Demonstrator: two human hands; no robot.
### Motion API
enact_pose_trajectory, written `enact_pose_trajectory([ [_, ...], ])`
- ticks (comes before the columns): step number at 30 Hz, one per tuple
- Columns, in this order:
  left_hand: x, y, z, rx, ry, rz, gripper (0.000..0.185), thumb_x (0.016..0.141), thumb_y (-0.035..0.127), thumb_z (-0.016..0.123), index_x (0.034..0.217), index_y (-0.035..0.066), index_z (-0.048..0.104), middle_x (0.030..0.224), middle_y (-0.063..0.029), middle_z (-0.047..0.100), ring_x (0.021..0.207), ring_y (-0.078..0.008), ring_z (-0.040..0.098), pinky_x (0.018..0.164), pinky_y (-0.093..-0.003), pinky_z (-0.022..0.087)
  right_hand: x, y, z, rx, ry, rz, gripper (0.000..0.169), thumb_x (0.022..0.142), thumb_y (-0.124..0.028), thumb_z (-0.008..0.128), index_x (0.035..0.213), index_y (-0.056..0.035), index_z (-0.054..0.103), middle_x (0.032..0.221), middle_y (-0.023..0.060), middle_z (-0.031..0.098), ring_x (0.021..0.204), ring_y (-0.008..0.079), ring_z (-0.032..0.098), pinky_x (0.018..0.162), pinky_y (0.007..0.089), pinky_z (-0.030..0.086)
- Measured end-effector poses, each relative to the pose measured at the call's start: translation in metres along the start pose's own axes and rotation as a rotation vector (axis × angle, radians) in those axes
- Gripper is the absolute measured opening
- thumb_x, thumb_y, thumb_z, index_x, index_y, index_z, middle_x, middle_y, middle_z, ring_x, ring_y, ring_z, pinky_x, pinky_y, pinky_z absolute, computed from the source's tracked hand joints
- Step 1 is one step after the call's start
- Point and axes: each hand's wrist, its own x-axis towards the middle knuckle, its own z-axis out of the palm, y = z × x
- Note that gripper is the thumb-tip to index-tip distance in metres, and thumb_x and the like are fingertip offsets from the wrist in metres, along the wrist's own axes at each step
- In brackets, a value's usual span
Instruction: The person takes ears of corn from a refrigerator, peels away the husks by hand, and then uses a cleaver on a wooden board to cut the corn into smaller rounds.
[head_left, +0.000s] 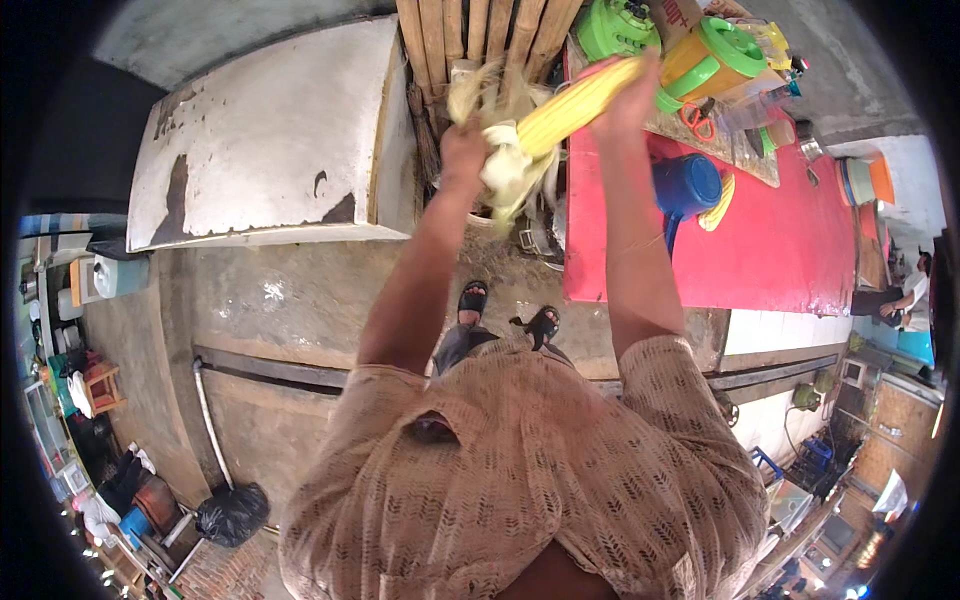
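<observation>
An ear of corn (574, 105) with bare yellow kernels slants up to the right between my hands. My right hand (626, 101) grips its upper end. Around the lower end my left hand (463, 154) is closed on the pale corn husk (504, 169), which is peeled back and hangs down, blurred. Wispy corn silk (476, 94) sticks up above the left hand. On the red tabletop (765, 247), beside my right forearm, lie a blue plastic dipper (688, 184) and another peeled ear of corn (718, 204), partly hidden behind the dipper.
A white box-like cabinet (277, 142) with peeling paint stands left, bamboo poles (487, 34) behind. A green-lidded jug (712, 60), orange-handled scissors (697, 121) and a green appliance base (619, 34) crowd the table's back. A black plastic bag (232, 514) lies lower left. A seated person (907, 296) is at far right.
</observation>
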Motion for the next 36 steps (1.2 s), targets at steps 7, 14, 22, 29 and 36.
enact_pose_trajectory([
  [7, 0.074, -0.087, -0.052, 0.226, 0.002, 0.089, 0.065, 0.090, 0.053, 0.071, 0.118, -0.005, 0.065, 0.108, -0.0203, 0.071, 0.098, -0.0347, 0.068, 0.084, -0.0364, 0.053, 0.013, 0.037, -0.016, -0.195, 0.338, -0.192, 0.034, 0.093, -0.034, 0.069, 0.090, -0.0031, 0.056, 0.069, 0.0107, 0.058, 0.053, 0.0239, 0.059, 0.051, 0.0385, 0.052],
  [14, -0.015, 0.029, -0.007, 0.967, 0.004, 0.815, 0.066, 0.077, 0.048, 0.079, 0.128, 0.010, 0.062, 0.123, -0.0217, 0.066, 0.121, -0.0380, 0.060, 0.107, -0.0459, 0.043, -0.019, 0.060, 0.021, -0.324, 0.133, -0.215, 0.018, 0.082, -0.012, 0.075, 0.086, 0.0002, 0.063, 0.075, 0.0068, 0.064, 0.060, 0.0167, 0.059, 0.056, 0.0317, 0.049],
  [22, -0.026, 0.027, -0.013, 0.736, -0.194, 0.580, 0.069, 0.070, 0.034, 0.080, 0.127, 0.000, 0.058, 0.116, -0.0225, 0.070, 0.107, -0.0363, 0.068, 0.093, -0.0427, 0.053, -0.019, -0.002, 0.036, 0.128, 0.141, 0.026, 0.016, 0.087, -0.013, 0.066, 0.088, -0.0046, 0.053, 0.067, 0.0085, 0.054, 0.058, 0.0234, 0.055, 0.056, 0.0388, 0.050],
  [29, -0.006, 0.024, -0.006, 0.481, -0.285, 0.664, 0.060, 0.069, 0.031, 0.087, 0.116, 0.001, 0.063, 0.109, -0.0211, 0.072, 0.101, -0.0297, 0.072, 0.089, -0.0386, 0.054, -0.025, -0.030, 0.055, 0.087, 0.090, -0.080, 0.017, 0.087, -0.014, 0.067, 0.087, -0.0047, 0.054, 0.069, 0.0088, 0.055, 0.060, 0.0245, 0.056, 0.059, 0.0397, 0.051],
  [36, -0.001, 0.013, 0.020, 0.521, -0.306, 0.716, 0.061, 0.073, 0.035, 0.085, 0.120, 0.004, 0.064, 0.101, -0.0218, 0.073, 0.092, -0.0334, 0.073, 0.083, -0.0406, 0.056, -0.053, -0.004, 0.055, -0.200, 0.087, -0.387, 0.012, 0.085, -0.010, 0.068, 0.084, -0.0020, 0.059, 0.067, 0.0100, 0.061, 0.058, 0.0226, 0.061, 0.057, 0.0386, 0.052],
])
